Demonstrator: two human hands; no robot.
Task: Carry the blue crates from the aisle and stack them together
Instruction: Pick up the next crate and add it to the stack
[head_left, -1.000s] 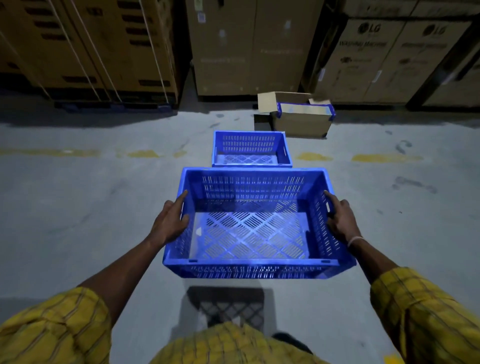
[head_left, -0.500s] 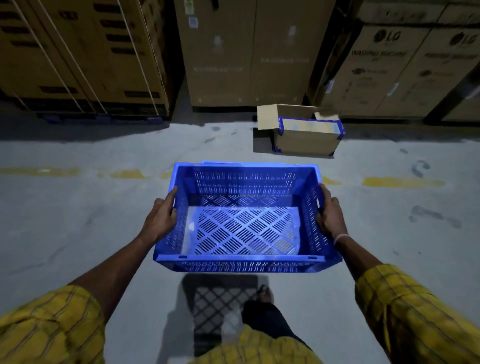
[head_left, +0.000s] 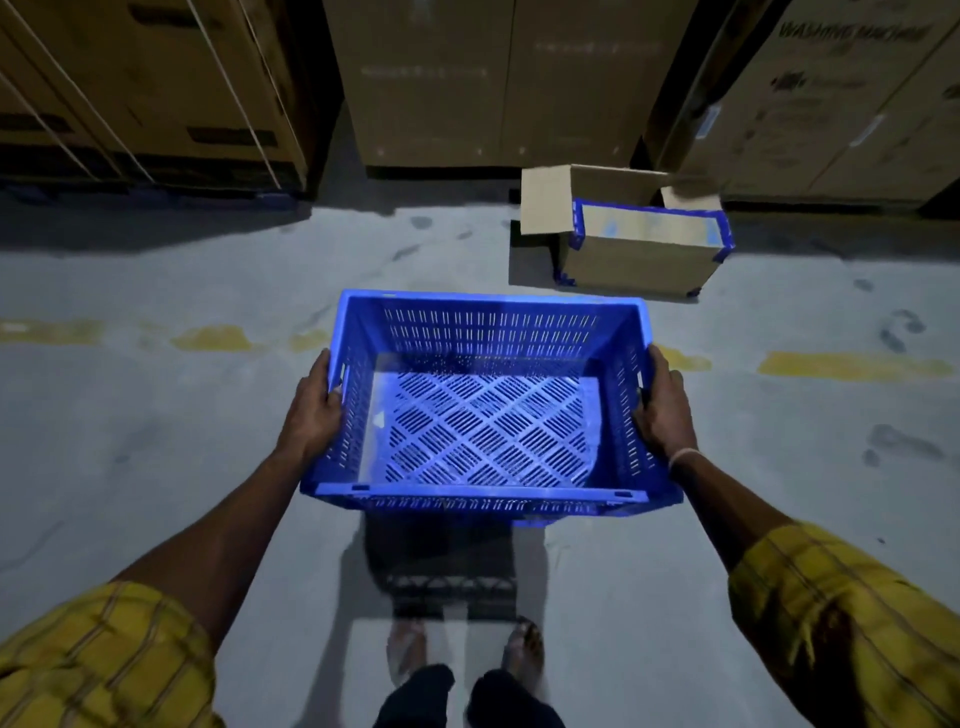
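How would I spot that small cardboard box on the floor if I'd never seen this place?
Find the tall brown cardboard cartons along the far wall. On the grey concrete floor before them, right of centre, sits the small open cardboard box. Unlike them, it is low, flaps raised, edged with blue tape.

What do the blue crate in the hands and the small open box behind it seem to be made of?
The blue crate looks like moulded plastic with a slight sheen: uniform colour, regular slots in its walls and a lattice floor. The small open box looks like matt brown cardboard with thin folded flaps; the blue strips along its edges seem to be tape, though the blur leaves that open.
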